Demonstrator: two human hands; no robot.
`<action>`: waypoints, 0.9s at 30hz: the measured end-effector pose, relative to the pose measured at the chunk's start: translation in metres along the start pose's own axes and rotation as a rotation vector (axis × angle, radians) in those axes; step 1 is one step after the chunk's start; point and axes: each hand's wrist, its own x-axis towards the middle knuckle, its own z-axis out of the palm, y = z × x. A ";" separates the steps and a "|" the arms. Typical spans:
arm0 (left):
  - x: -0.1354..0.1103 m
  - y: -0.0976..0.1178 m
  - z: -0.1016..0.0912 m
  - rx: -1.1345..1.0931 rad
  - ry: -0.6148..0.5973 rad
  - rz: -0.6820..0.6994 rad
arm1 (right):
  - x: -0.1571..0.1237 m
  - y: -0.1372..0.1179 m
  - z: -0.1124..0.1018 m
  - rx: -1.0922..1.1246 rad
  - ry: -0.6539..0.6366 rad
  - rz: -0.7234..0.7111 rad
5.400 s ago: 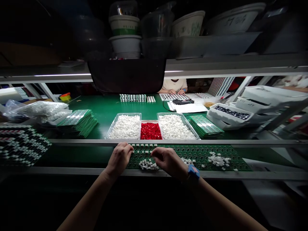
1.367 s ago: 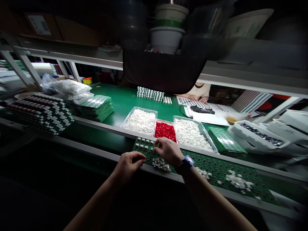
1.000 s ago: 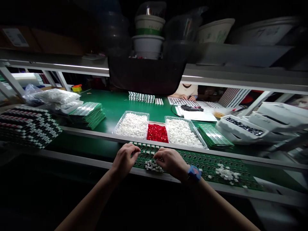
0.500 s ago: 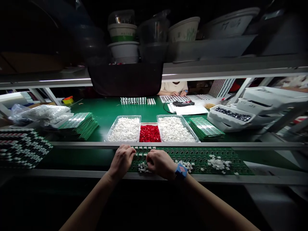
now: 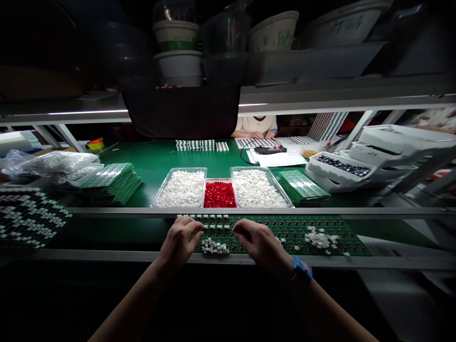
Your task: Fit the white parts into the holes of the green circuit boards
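A long green circuit board [image 5: 285, 232] lies across the bench edge in front of me, with white key switches seated in rows at its left end. My left hand [image 5: 180, 241] rests at the board's left end, fingertips together over those rows. My right hand [image 5: 258, 239] is over the middle of the board, with a blue wristband [image 5: 302, 269] on its wrist. Between and just below the hands sits a small heap of loose white switches [image 5: 213, 246]. A larger loose heap [image 5: 320, 239] lies further right. Anything tiny between my fingertips is too small to tell.
Behind a metal rail stand clear trays of white parts [image 5: 181, 188] and red parts [image 5: 219, 194], with stacks of green boards at both sides. Populated boards [image 5: 28, 217] are piled at left. White trays stand at right. A co-worker's hands [image 5: 257, 135] work across the bench.
My right hand has moved right, away from my left hand and the small heap. The view has swung slightly, and the bench appears a little higher.
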 end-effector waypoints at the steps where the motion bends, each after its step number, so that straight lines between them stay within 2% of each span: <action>1: -0.002 0.003 0.001 -0.027 -0.028 0.013 | -0.002 0.002 -0.002 0.009 0.000 0.001; 4: -0.007 0.008 0.004 -0.058 -0.094 0.043 | -0.005 0.004 -0.004 0.041 -0.042 0.019; 9: -0.010 0.009 0.003 -0.081 -0.106 0.003 | -0.005 0.002 -0.003 0.068 -0.073 0.026; 15: -0.019 0.000 0.001 -0.107 -0.030 -0.032 | -0.001 0.005 0.006 -0.035 -0.052 0.050; 20: -0.031 -0.002 -0.004 -0.119 0.062 -0.087 | 0.000 0.002 0.010 -0.158 -0.009 0.003; 27: -0.054 0.002 -0.013 -0.169 0.063 -0.138 | -0.002 -0.003 0.013 -0.247 -0.062 -0.016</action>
